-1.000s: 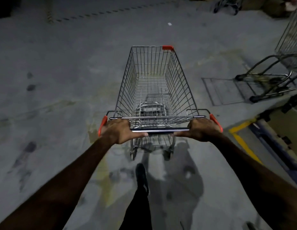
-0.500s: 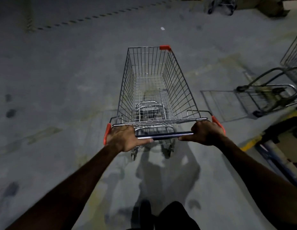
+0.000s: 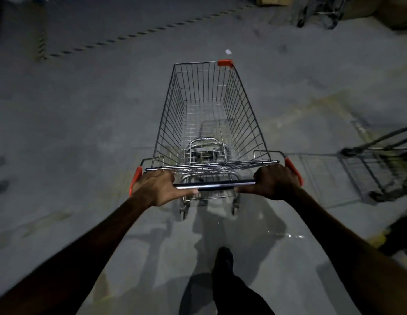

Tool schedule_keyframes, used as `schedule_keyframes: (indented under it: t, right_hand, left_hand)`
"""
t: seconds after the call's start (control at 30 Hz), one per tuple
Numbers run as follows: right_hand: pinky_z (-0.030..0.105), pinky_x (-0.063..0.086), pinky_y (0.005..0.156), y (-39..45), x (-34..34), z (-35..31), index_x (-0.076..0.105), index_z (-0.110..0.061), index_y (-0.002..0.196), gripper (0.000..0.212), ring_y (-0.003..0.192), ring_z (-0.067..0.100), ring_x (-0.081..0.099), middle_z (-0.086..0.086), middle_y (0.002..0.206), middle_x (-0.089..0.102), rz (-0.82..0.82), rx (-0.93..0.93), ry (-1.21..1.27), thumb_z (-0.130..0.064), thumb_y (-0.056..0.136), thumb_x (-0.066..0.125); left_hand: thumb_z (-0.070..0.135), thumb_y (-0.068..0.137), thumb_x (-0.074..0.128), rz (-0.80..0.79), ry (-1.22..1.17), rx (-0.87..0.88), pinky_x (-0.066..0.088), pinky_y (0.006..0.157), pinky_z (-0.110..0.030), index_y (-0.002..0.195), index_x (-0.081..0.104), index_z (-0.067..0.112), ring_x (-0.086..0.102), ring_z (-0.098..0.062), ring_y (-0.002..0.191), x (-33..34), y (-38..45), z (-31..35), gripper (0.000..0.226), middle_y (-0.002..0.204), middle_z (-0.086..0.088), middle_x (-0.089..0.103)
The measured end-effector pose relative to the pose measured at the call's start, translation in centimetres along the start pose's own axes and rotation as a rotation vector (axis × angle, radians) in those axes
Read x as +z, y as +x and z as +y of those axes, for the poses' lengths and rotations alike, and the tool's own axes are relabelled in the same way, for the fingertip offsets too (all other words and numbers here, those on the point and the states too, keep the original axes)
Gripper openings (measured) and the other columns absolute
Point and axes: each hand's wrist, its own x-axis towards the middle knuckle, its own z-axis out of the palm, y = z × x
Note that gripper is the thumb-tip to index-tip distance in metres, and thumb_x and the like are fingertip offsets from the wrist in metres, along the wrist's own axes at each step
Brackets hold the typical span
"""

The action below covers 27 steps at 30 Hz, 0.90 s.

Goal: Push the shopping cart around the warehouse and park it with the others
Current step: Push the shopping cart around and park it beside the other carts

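Both hands on cart handle (image 3: 215, 185) — open floor (image 3: 88, 114) left

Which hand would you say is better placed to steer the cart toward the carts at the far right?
Probably the left hand: pushing on the outer end of the handle would swing the cart rightward toward the far carts. The right hand would act as the pivot.

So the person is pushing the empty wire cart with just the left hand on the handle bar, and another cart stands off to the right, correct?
Not quite: both hands are on the handle bar. The head view shows the left hand and the right hand each closed around it. The rest holds: the wire cart is empty, and another cart stands off to the right.
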Motion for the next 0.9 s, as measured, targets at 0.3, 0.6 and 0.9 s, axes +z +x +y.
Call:
schedule_keyframes:
  t: [0.3,0.6,0.9]
  right_hand:
    - [0.062,0.015,0.127,17.9,-7.2,5.3,0.072,-0.027,0.072,0.113,0.099,0.017,0.072,-0.011,0.078,0.067,-0.007,-0.017,0.01,-0.12,0.05,0.013]
    - [0.061,0.016,0.127,38.0,-13.6,11.5,0.071,-0.024,0.069,0.114,0.091,0.018,0.069,-0.011,0.076,0.067,0.003,0.013,0.03,-0.12,0.05,0.015]
    - [0.063,0.009,0.129,56.7,-20.7,18.1,0.069,-0.027,0.069,0.112,0.108,0.016,0.07,-0.014,0.078,0.065,-0.039,0.014,0.022,-0.12,0.049,0.011]
  left_hand:
    - [0.122,0.05,0.018,0.004,0.021,-0.006,0.023,0.124,-0.067,0.076,0.069,0.024,0.068,-0.02,0.107,-8.3,18.3,0.7,0.113,0.095,0.011,0.07]
    - [0.122,0.051,0.015,0.039,0.029,0.007,0.023,0.124,-0.065,0.078,0.069,0.026,0.067,-0.019,0.109,-17.0,38.5,1.6,0.114,0.099,0.012,0.07]
    - [0.122,0.051,0.016,0.016,0.022,0.055,0.024,0.123,-0.066,0.074,0.066,0.026,0.069,-0.021,0.102,-26.7,57.4,3.6,0.111,0.09,0.011,0.072]
